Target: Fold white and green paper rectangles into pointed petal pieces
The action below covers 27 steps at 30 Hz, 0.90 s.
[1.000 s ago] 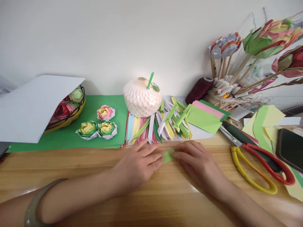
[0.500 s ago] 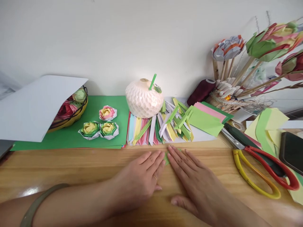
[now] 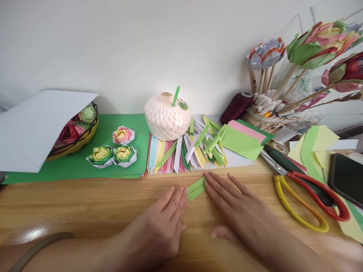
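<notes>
A small light green paper strip [image 3: 196,189] lies on the wooden table, with a fold line or edge along its length. My left hand [image 3: 166,223] presses its outstretched fingertips on the strip's left end. On the right end rest the fingers of my right hand [image 3: 241,207], laid flat with the thumb apart. Both ends of the strip are hidden under my fingers. Just beyond lie several folded paper pieces [image 3: 163,156] in many colours, next to a stack of light green paper [image 3: 241,142].
Big scissors [image 3: 300,189] with red and yellow handles lie at right, beside a dark phone [image 3: 347,177]. A white textured coconut-shaped object [image 3: 168,120] stands against the wall. Paper flowers [image 3: 124,154] sit on green sheets [image 3: 70,170] at left, near a basket [image 3: 76,147].
My hands have moved apart, so the middle of the green strip shows more between them. The whole view has shifted slightly, with the background things moving a little left.
</notes>
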Each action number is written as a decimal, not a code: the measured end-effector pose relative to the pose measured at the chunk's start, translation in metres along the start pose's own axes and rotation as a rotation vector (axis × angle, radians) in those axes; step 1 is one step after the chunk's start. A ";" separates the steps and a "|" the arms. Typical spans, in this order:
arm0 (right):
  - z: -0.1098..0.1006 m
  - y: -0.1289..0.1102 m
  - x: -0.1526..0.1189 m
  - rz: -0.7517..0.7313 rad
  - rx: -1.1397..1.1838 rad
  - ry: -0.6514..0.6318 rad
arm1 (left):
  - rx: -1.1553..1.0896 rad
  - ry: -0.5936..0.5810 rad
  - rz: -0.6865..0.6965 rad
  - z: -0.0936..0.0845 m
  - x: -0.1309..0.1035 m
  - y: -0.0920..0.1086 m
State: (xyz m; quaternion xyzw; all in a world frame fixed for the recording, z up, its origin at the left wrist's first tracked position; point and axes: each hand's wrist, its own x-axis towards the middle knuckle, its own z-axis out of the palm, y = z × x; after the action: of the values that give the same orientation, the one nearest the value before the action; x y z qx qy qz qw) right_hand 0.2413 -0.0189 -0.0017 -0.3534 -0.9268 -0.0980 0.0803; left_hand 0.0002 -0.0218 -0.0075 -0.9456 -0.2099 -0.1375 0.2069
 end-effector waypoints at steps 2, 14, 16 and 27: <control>-0.006 0.004 0.005 0.077 0.050 0.050 | 0.002 0.032 0.011 -0.001 0.001 0.001; 0.003 -0.011 0.012 -0.130 0.387 -0.244 | -0.021 -0.006 0.038 -0.002 -0.003 0.004; 0.004 -0.010 0.010 -0.130 0.366 -0.237 | -0.008 -0.022 0.038 -0.006 -0.003 0.004; 0.002 -0.005 0.004 -0.150 0.350 -0.214 | -0.006 -0.013 0.036 -0.010 0.000 0.000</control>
State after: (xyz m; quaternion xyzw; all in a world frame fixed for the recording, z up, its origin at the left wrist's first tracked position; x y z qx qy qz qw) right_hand 0.2352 -0.0192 -0.0035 -0.2726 -0.9567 0.0967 0.0343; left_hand -0.0015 -0.0264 0.0014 -0.9508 -0.1937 -0.1281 0.2050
